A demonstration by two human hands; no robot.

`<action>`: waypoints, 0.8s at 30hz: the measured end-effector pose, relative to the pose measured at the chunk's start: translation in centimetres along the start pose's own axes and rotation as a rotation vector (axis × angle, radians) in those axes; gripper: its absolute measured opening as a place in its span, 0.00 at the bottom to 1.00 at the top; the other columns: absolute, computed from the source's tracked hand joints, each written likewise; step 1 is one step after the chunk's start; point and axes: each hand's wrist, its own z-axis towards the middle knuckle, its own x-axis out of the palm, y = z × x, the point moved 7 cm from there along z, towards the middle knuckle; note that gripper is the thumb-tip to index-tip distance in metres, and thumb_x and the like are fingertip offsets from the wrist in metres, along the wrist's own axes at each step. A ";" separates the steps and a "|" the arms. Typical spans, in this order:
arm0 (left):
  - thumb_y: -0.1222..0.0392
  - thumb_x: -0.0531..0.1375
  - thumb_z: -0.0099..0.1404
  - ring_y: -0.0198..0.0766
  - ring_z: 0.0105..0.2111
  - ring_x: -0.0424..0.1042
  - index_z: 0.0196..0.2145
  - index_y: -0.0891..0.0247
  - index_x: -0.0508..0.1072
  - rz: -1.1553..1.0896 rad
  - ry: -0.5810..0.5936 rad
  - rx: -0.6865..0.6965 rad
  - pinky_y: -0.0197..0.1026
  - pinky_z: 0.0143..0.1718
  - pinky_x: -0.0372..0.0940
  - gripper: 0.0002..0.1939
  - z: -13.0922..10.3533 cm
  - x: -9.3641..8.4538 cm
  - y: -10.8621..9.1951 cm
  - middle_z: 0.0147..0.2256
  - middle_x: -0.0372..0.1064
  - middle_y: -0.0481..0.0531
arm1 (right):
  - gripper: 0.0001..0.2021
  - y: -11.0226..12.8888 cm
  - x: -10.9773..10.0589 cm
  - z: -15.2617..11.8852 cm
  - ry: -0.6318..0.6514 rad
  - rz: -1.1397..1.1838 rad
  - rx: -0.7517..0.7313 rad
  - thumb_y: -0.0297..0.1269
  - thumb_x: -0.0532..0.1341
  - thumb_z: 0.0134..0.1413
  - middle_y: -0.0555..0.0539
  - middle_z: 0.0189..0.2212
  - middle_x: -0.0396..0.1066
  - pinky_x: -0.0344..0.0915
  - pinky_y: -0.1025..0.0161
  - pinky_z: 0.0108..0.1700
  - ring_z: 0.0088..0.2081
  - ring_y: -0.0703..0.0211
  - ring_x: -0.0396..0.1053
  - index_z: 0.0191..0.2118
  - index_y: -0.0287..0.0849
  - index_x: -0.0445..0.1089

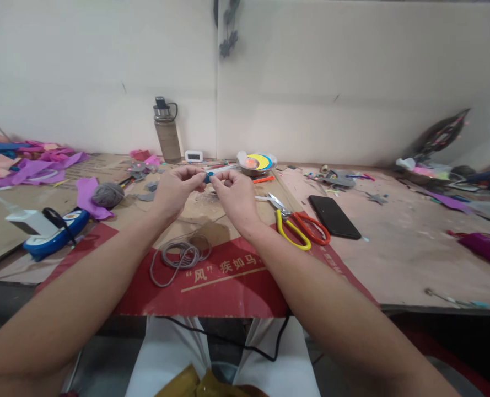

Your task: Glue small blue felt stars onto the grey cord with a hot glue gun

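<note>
Through my camera, the left hand [174, 193] and right hand [238, 201] share a narrow fingertip grip on a small blue piece [208, 176], beyond the coiled grey cord [181, 258], which I judge calls for fine, steady control.

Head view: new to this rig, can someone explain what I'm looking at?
There is no machine: a person works with two bare hands, and this single picture comes from a camera worn on their head, looking forward and down. The left hand and right hand meet over the table, fingers pinching a small blue piece. Below them, a loose coil of grey cord lies on a red printed sheet. To the right are scissors with one yellow and one red handle and a flat black phone. Behind stands a tall translucent bottle with a dark lid.
</note>
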 end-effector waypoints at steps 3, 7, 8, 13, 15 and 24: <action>0.59 0.66 0.53 0.31 0.23 0.67 0.27 0.64 0.76 -0.043 0.030 -0.019 0.39 0.30 0.65 0.07 0.0 0.2 0.0 0.23 0.70 0.50 | 0.09 -0.1 -0.2 0.1 -0.014 -0.023 0.001 0.42 0.59 0.53 0.54 0.18 0.59 0.49 0.65 0.26 0.22 0.67 0.53 0.29 0.41 0.69; 0.59 0.66 0.53 0.31 0.23 0.66 0.27 0.64 0.76 -0.082 0.039 -0.040 0.38 0.29 0.64 0.06 0.0 0.4 0.0 0.22 0.70 0.50 | 0.08 0.0 -0.3 0.1 -0.021 -0.032 0.002 0.40 0.60 0.52 0.55 0.18 0.58 0.48 0.65 0.26 0.22 0.67 0.52 0.28 0.42 0.68; 0.60 0.66 0.53 0.31 0.23 0.66 0.26 0.64 0.76 -0.081 0.038 -0.039 0.38 0.29 0.64 0.05 0.0 0.4 0.0 0.22 0.70 0.50 | 0.08 0.0 -0.3 0.1 -0.020 -0.034 -0.001 0.40 0.60 0.52 0.55 0.17 0.57 0.48 0.65 0.26 0.22 0.67 0.52 0.27 0.42 0.68; 0.60 0.65 0.54 0.29 0.21 0.63 0.25 0.64 0.74 -0.017 0.014 -0.001 0.37 0.26 0.61 0.05 0.1 0.2 0.1 0.21 0.67 0.47 | 0.08 0.2 -0.1 0.0 -0.014 -0.059 -0.043 0.40 0.59 0.53 0.55 0.17 0.56 0.47 0.65 0.27 0.21 0.68 0.51 0.27 0.42 0.68; 0.60 0.64 0.54 0.29 0.20 0.62 0.25 0.63 0.73 0.029 -0.001 0.016 0.37 0.26 0.60 0.05 0.1 0.0 0.1 0.20 0.66 0.47 | 0.09 0.2 -0.1 -0.1 -0.015 -0.066 -0.050 0.41 0.59 0.53 0.55 0.17 0.56 0.48 0.64 0.27 0.22 0.67 0.51 0.28 0.42 0.68; 0.63 0.61 0.52 0.29 0.21 0.62 0.25 0.64 0.73 0.249 -0.020 0.088 0.35 0.25 0.58 0.02 -0.3 0.0 -1.3 0.21 0.67 0.46 | 0.06 1.3 -0.4 -0.2 -0.068 -0.132 -0.189 0.36 0.59 0.54 0.49 0.28 0.63 0.56 0.63 0.35 0.31 0.62 0.60 0.28 0.42 0.65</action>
